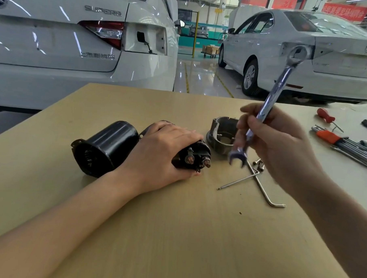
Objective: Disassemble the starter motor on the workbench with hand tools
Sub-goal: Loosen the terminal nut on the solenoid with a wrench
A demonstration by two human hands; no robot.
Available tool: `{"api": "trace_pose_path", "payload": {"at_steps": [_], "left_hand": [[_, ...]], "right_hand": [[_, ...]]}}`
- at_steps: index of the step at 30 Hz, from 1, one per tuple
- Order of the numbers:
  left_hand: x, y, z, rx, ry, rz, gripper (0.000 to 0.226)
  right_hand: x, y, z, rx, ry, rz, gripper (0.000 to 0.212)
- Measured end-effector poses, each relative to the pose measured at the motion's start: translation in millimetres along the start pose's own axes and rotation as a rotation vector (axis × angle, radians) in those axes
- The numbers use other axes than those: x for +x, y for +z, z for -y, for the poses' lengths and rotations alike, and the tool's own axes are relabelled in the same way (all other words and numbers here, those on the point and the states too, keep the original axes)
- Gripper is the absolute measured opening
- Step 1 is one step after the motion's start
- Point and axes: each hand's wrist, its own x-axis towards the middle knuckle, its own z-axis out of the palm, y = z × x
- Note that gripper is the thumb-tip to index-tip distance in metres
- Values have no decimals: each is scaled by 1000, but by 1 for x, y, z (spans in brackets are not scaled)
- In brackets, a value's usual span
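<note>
Centrally on the tan desk [174,233] lies the solenoid [195,157], the landmark for all positions below; its two threaded terminal studs point toward the viewer's right. Left hand [167,153]: laid over the top of the solenoid, fingers curled around its body and pressing it to the desk. Immediately left of the solenoid and touching the same hand's wrist side lies the black cylindrical motor housing [106,148], on its side, open flanged end facing the viewer. Just behind and to the right of the solenoid sits the grey cast end housing [221,133], open side up. Right hand [277,143]: raised above the desk to the right of the solenoid, fingers closed around the mid-shaft of a combination wrench [270,104]. The wrench's open end hangs just right of the terminal studs, apart from them and blurred; its ring end points up and away. On the desk below the wrench, right of the solenoid, two L-shaped hex keys [258,182] cross each other, with a few loose bolts [259,163] just behind them. Farther right of the solenoid, well apart, lie a red-handled screwdriver [326,116] and a hex key set in an orange holder [342,143]. Beyond the desk, behind the solenoid, stand two white cars [77,39].
</note>
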Motion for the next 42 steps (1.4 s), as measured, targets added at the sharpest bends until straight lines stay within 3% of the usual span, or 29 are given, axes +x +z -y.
{"api": "trace_pose_path", "payload": {"at_steps": [6,13,22,32,38,42], "left_hand": [[0,1,0,-10,-6,10,68],[0,1,1,-9,4,12,68],[0,2,2,-7,6,5,68],[0,2,2,-8,13,-9,67],[0,2,2,-18,7,-8,67],[0,2,2,-12,6,-2,67]], "right_hand": [[5,-26,1,-68,233,168,37],[5,-26,3,5,207,201,32],[-3,-16,8,-103,141,173,21],[-5,-9,9,-254,53,81,23],[-5,-10,4,-102,184,166,19],[-5,-8,2,-252,277,251,26]]}}
